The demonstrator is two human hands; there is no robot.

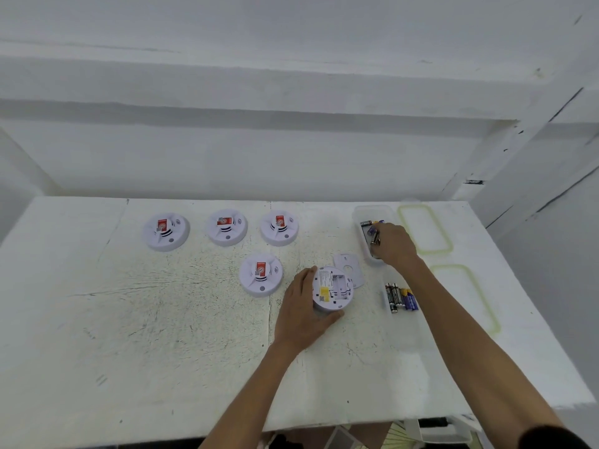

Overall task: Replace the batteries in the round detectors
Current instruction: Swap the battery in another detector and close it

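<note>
Left hand (pixel 301 312) nearest: fingers curled round left rim of upturned detector (pixel 332 288), thumb on near edge. Right hand (pixel 393 246) in far clear box (pixel 366 215), fingertips pinch battery (pixel 375 237). Back cover (pixel 348 268) just beyond detector. Loose batteries (pixel 400 296) right of it. Four closed detectors (pixel 261 278) left. Table (pixel 162 351) near edge well back from both hands.

Left hand (pixel 303 314) grips upturned detector (pixel 332 289) — right hand (pixel 396 246) holds battery (pixel 375 237) over far container (pixel 364 215).

Open tabletop (pixel 129 335) front-left; detectors (pixel 261 279) behind, battery boxes (pixel 357 218) right.
</note>
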